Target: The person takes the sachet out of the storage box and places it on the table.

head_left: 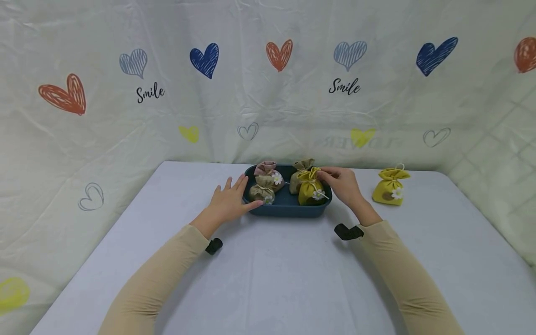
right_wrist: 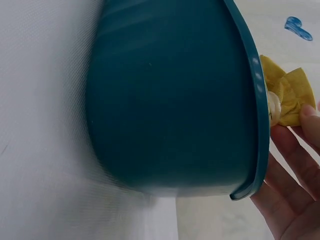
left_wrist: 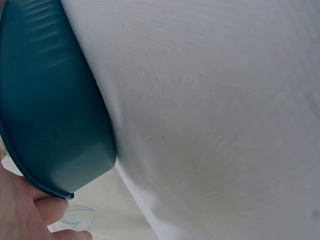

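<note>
One yellow drawstring pouch (head_left: 308, 194) is standing at the front right inside the blue-green tub (head_left: 286, 211), its white flower facing forward. The right hand (head_left: 342, 182) is pinching this pouch by its gathered top between thumb and fingers; the right wrist view is showing the yellow fabric projecting above the tub rim, with a cream cord encircling the neck.

The tub is holding four pouches in total: the yellow one; one olive-brown pouch (head_left: 294, 184) standing directly behind it; one pink-topped pouch (head_left: 265, 169) sitting at the rear left; and one tan pouch (head_left: 261, 190) sitting at the front left. The pink-topped and tan pouches are each displaying one white flower.

The left hand (head_left: 228, 201) is lying open over the tub's left end, fingers extended and touching the rim, gripping no pouch.

One second yellow pouch (head_left: 387, 190) is standing outside the tub, to its right. One bench (head_left: 272, 274) with a white covering is supporting the tub and this pouch. Behind, a white backdrop (head_left: 293, 107) is hanging, bearing coloured hearts and two "Smile" inscriptions.
</note>
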{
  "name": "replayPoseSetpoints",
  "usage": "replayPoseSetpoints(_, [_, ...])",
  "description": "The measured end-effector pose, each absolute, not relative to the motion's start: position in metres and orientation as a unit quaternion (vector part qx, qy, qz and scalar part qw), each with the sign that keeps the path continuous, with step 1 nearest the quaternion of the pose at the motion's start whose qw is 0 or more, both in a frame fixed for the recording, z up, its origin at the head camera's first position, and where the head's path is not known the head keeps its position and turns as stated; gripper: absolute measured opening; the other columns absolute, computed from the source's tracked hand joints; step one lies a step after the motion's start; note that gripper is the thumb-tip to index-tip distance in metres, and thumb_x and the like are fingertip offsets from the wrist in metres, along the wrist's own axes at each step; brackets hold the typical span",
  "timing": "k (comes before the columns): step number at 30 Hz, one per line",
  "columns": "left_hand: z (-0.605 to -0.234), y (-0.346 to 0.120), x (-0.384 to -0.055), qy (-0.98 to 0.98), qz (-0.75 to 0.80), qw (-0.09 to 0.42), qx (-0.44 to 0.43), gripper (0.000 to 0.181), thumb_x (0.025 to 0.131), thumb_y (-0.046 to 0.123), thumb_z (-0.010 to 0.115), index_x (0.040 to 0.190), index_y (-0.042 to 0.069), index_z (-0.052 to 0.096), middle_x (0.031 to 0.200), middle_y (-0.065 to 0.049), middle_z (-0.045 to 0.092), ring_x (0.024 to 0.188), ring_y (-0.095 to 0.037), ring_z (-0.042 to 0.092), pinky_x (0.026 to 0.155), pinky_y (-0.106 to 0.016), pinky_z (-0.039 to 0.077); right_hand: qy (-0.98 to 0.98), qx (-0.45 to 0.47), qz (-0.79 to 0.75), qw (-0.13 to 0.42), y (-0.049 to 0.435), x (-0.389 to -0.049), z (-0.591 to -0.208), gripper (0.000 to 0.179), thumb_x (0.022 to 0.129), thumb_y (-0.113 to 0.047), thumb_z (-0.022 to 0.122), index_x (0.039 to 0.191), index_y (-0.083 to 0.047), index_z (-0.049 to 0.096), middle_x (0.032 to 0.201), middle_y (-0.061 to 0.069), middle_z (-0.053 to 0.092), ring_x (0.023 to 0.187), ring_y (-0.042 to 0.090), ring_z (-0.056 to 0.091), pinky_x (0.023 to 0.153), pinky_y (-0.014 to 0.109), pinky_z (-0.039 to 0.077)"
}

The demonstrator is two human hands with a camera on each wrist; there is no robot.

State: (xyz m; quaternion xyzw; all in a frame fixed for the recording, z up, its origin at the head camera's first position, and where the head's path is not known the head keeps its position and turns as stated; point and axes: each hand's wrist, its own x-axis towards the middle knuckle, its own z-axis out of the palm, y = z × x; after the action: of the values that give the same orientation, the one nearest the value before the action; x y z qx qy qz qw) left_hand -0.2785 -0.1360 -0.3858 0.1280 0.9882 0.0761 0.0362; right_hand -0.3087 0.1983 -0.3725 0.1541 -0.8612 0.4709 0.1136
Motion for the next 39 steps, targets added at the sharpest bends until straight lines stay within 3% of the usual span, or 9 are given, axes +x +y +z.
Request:
replayPoseSetpoints(8, [-0.385,-0.136,-0.278,0.988,0.076,0.033,0.130,0.103,0.094,0.079,0.044,0.166,0.013,0.012,0.171,-0.007,0.011,0.155,-0.041,0.011,0.118,-0.066,0.016,-0.841,0.130,0.514,0.110,0.197,-0.307,-0.369,0.037,0.105,-0.021,0.063,0.128,0.008,0.069,0.112,0.027,0.072,0.100,0.032,0.072,0.082,0.035,0.059])
replayPoseSetpoints(15, [-0.385,-0.137,-0.279,0.988,0.075,0.034,0.131,0.103,0.094,0.080,0.043,0.166,0.013,0.012,0.171,-0.006,0.010,0.155,-0.041,0.010,0.118,-0.066,0.016,-0.820,0.128,0.546,0.113,0.197,-0.310,-0.367,0.037,0.105,-0.021,0.062,0.128,0.008,0.068,0.114,0.029,0.071,0.086,0.000,0.069,0.079,0.034,0.060])
replayPoseSetpoints(21, [-0.384,-0.137,-0.279,0.988,0.077,0.035,0.130,0.104,0.094,0.080,0.043,0.166,0.012,0.011,0.171,-0.007,0.011,0.155,-0.041,0.009,0.118,-0.066,0.015,-0.811,0.131,0.558,0.116,0.196,-0.309,-0.364,0.037,0.106,-0.020,0.062,0.127,0.010,0.068,0.115,0.030,0.069,0.085,-0.001,0.069,0.083,0.043,0.058])
replayPoseSetpoints(32, [-0.382,-0.136,-0.278,0.988,0.077,0.040,0.128,0.104,0.094,0.080,0.042,0.166,0.013,0.010,0.172,-0.006,0.010,0.155,-0.040,0.008,0.118,-0.066,0.016,-0.800,0.131,0.574,0.116,0.197,-0.302,-0.354,0.038,0.105,-0.022,0.062,0.128,0.008,0.068,0.117,0.029,0.069,0.089,0.002,0.071,0.080,0.035,0.059])
replayPoseSetpoints(39, [-0.382,-0.136,-0.279,0.988,0.078,0.043,0.128,0.103,0.094,0.079,0.042,0.166,0.013,0.010,0.172,-0.007,0.010,0.155,-0.041,0.008,0.118,-0.066,0.015,-0.793,0.130,0.584,0.117,0.199,-0.300,-0.349,0.040,0.105,-0.024,0.063,0.130,0.007,0.067,0.109,0.014,0.075,0.086,0.002,0.071,0.080,0.032,0.060])
